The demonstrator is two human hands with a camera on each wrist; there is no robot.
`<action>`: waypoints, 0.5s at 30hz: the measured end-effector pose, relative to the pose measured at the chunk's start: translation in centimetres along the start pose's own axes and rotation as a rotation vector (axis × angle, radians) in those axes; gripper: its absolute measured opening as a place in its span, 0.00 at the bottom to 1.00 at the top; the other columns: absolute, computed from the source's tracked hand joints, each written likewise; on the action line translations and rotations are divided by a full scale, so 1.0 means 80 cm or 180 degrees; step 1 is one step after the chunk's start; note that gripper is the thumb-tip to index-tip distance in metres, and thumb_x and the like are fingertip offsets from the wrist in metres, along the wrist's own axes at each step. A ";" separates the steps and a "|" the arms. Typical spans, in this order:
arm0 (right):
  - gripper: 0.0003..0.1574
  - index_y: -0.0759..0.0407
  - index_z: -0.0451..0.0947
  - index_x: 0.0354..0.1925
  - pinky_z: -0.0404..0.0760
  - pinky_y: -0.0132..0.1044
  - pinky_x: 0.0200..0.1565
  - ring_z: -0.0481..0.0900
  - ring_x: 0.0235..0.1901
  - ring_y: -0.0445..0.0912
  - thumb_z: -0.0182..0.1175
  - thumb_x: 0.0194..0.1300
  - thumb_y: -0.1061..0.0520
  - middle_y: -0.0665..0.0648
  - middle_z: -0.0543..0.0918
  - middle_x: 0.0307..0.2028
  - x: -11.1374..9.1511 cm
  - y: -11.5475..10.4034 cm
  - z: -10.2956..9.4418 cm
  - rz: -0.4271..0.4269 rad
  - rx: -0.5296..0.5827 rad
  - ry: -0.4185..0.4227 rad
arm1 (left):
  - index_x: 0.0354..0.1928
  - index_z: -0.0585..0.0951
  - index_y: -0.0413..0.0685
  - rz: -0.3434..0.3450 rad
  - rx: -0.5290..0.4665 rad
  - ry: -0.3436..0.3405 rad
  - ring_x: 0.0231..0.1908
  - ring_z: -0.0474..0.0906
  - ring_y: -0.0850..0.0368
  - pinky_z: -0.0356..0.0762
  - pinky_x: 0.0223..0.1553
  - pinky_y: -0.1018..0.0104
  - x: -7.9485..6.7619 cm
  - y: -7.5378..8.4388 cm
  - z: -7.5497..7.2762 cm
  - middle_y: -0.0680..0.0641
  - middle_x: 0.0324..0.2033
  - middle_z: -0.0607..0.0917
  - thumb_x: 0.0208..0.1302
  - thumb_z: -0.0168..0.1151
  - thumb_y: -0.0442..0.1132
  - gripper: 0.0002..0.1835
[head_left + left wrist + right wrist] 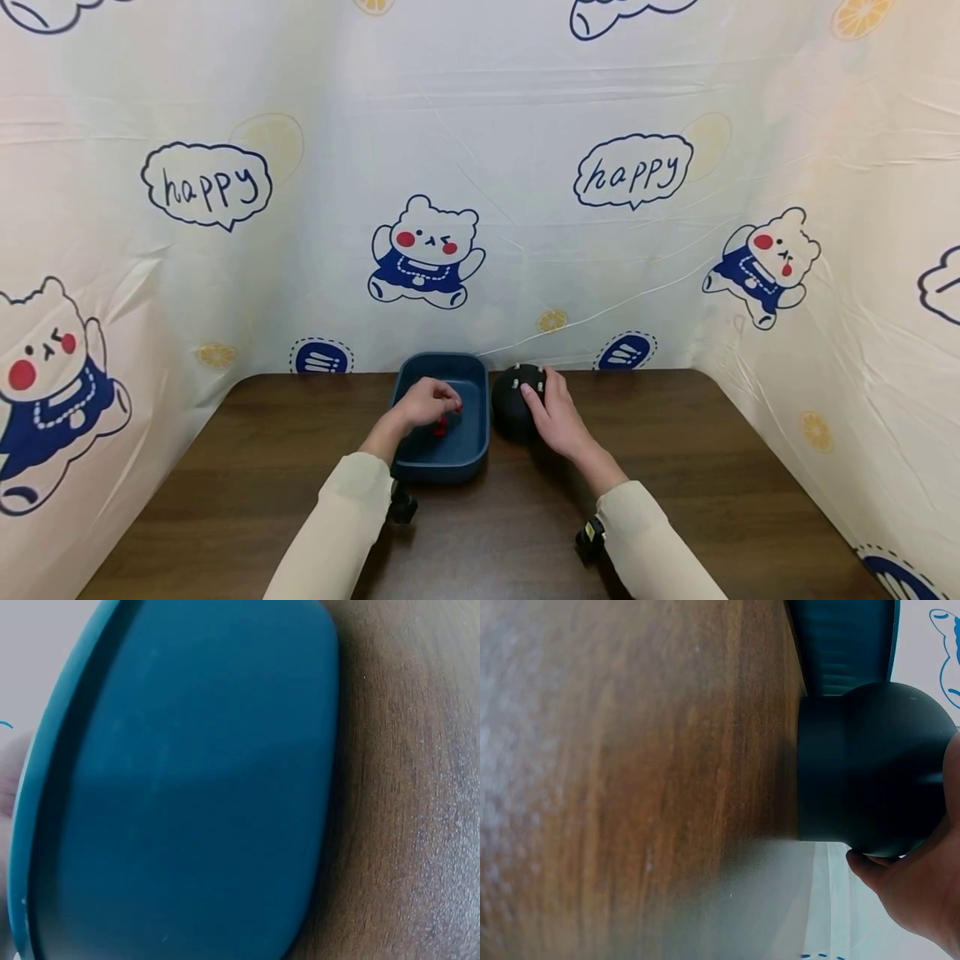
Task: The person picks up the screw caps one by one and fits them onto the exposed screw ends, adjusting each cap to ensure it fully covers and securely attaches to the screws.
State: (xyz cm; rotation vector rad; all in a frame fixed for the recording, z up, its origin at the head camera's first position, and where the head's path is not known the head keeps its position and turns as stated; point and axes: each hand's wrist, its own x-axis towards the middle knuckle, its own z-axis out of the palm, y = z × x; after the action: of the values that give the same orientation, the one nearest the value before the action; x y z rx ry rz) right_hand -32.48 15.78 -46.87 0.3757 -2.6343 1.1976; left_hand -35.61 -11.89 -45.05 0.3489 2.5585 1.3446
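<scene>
My left hand (427, 402) is over a blue rectangular bin (441, 472), its fingertips pinching a small red piece (458, 408). Below the fingers, more red (441, 427) shows inside the bin; its exact kind is too small to tell. To the right of the bin stands a black rounded object (512, 417) with several small pale pieces on its top. The right wrist view shows this black object (877, 765) as a ball shape on a short cylindrical base. My right hand (557, 417) grips its right side, thumb near the top. In the left wrist view the bin wall hides most of the left hand.
A brown wooden table (300, 467) carries both things near its back edge. Behind and at both sides hangs a white printed curtain (517, 250). The bin and the black object stand close side by side. A small black device (591, 537) sits at the right wrist.
</scene>
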 end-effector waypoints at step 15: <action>0.43 0.66 0.47 0.77 0.61 0.59 0.71 0.61 0.71 0.63 0.46 0.82 0.41 0.71 0.57 0.73 -0.001 -0.002 -0.002 0.0007 0.0038 -0.0021 | 0.46 0.87 0.44 0.0043 -0.0048 0.0101 0.40 0.79 0.48 0.81 0.41 0.61 -0.003 0.002 0.003 0.46 0.41 0.86 0.75 0.60 0.36 0.08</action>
State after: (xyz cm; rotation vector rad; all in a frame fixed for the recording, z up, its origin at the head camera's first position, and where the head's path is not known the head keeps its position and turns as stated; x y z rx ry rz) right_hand -32.31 15.81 -46.67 0.3796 -2.6350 1.2151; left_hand -35.32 -11.68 -45.02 0.3454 2.5748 1.3846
